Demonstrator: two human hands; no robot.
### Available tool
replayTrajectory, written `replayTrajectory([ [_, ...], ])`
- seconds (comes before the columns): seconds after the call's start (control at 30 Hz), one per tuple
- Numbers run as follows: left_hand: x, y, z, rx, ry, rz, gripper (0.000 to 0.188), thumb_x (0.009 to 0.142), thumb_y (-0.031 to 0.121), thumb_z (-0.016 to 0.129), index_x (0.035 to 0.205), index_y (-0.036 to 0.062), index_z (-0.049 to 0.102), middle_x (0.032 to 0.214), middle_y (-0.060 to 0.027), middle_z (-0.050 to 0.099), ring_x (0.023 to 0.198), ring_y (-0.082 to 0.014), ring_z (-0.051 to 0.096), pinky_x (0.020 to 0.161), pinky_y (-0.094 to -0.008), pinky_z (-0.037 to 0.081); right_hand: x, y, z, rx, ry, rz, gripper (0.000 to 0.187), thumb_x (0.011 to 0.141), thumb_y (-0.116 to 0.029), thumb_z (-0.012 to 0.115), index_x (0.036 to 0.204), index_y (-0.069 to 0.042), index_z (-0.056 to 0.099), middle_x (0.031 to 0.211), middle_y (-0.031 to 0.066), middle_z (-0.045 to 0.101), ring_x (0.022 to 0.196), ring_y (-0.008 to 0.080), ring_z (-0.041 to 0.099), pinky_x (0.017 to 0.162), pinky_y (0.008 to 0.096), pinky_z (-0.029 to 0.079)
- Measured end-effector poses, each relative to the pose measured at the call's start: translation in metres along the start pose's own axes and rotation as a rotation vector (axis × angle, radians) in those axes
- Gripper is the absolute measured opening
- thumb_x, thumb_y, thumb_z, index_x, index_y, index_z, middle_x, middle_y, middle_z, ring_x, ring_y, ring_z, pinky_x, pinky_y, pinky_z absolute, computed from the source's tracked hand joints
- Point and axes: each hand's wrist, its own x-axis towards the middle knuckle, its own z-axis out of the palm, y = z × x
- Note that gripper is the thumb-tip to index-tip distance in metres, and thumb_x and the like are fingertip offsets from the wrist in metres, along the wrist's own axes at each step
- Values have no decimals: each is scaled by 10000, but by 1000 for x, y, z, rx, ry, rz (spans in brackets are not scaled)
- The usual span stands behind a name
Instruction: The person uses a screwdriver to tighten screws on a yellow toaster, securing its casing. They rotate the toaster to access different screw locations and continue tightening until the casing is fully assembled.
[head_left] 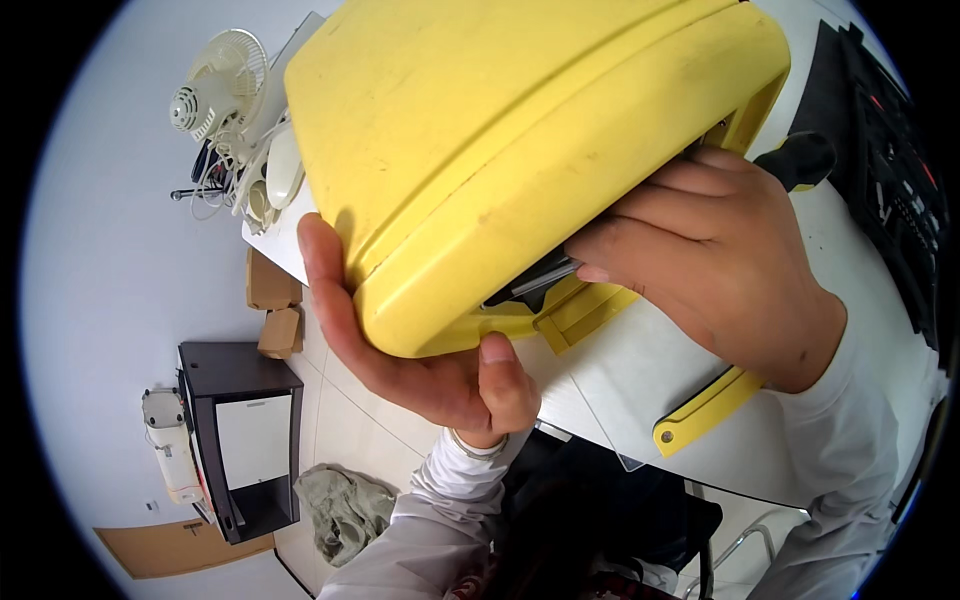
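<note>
A large scuffed yellow plastic housing [480,150] is tilted up over the white table. My left hand [430,385] is closed on its near left corner, with the thumb on the lower rim and the fingers along the side. My right hand [715,235] reaches into the opening on its underside, fingers curled and tips partly hidden by the yellow rim. Beside those fingers shows a dark grey metal part [545,280] inside the opening. What the right fingers grip is hidden. Below the right wrist a yellow bar [700,412] with a hole at its end lies over the table.
A black tool case [890,170] lies open at the right, near a rounded black handle [800,160]. A white fan [220,85] and cables stand at the far left. Cardboard boxes [272,280], a dark cabinet [245,430] and a grey-green cloth [345,510] are on the floor side.
</note>
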Motion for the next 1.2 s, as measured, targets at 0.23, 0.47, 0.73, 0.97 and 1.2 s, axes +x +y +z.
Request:
replayTrajectory([
  [0.23, -1, 0, 5, -33, 51, -27, 840, 769, 280, 532, 1445, -24, 137, 1499, -229, 194, 1377, -355, 238, 1127, -473, 201, 1, -7, 2, 123, 44, 71, 238, 638, -96, 750, 855, -65, 656, 828, 41, 634, 703, 216, 614, 597, 306, 492],
  [0.47, 2, 1, -2, 1, -25, -15, 838, 835, 257, 521, 1445, -58, 40, 1493, -308, 114, 1370, -401, 223, 1110, -476, 229, 0, -6, 7, 102, 57, 2, 205, 635, -92, 743, 820, -62, 659, 806, 38, 630, 680, 198, 612, 543, 288, 496],
  [0.73, 2, 3, 6, -15, 30, -54, 846, 793, 259, 500, 1456, -35, 64, 1499, -246, 179, 1378, -361, 230, 1122, -469, 204, 3, -12, 11, 66, 101, 39, 231, 636, -93, 743, 849, -62, 658, 841, 41, 630, 702, 207, 613, 572, 291, 502],
  [0.97, 2, 2, -1, -7, -17, -34, 860, 838, 265, 510, 1455, -55, 4, 1478, -275, 193, 1357, -366, 251, 1113, -467, 196, 8, -9, 9, 145, 95, 37, 214, 660, -91, 736, 855, -56, 655, 826, 43, 623, 710, 216, 606, 590, 299, 498],
  [1.2, 3, 1, 2, 27, 21, -28, 856, 769, 277, 501, 1459, -26, 95, 1484, -230, 228, 1357, -354, 273, 1112, -466, 229, 7, -4, 11, 83, 60, -19, 208, 667, -128, 742, 854, -75, 669, 811, 29, 638, 717, 194, 607, 584, 291, 491],
])
